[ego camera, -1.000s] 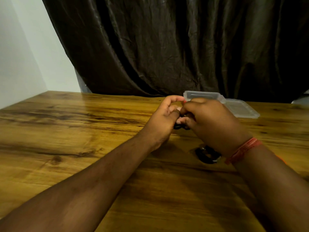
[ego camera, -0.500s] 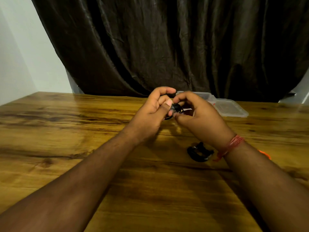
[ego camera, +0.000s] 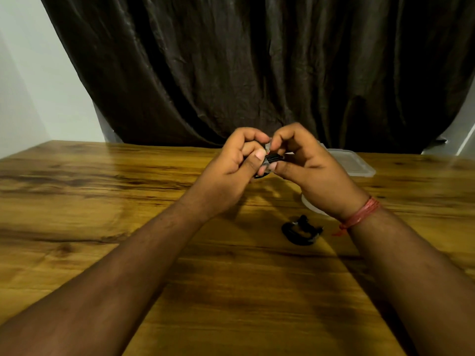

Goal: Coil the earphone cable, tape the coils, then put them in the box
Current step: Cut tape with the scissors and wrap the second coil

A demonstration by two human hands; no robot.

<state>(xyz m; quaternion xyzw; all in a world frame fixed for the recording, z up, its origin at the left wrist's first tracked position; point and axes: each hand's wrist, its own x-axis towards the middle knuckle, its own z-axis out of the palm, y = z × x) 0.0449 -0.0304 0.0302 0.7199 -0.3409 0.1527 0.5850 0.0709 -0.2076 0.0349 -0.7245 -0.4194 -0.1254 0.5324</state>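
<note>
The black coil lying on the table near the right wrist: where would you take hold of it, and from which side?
Best taken from above, pinching across the bundled arc of the black coil on its near-left side. It lies flat and apart from both hands, with open table around it, so the top is unobstructed. Its far-right end looks lumpier, probably earbuds, and seems a poorer grip.

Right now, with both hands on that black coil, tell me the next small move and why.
Probably finish pressing the tape around the coil. The left hand and right hand both pinch it above the table, so it seems not yet ready for the clear box behind. A second coil lies on the table near the right wrist.
</note>
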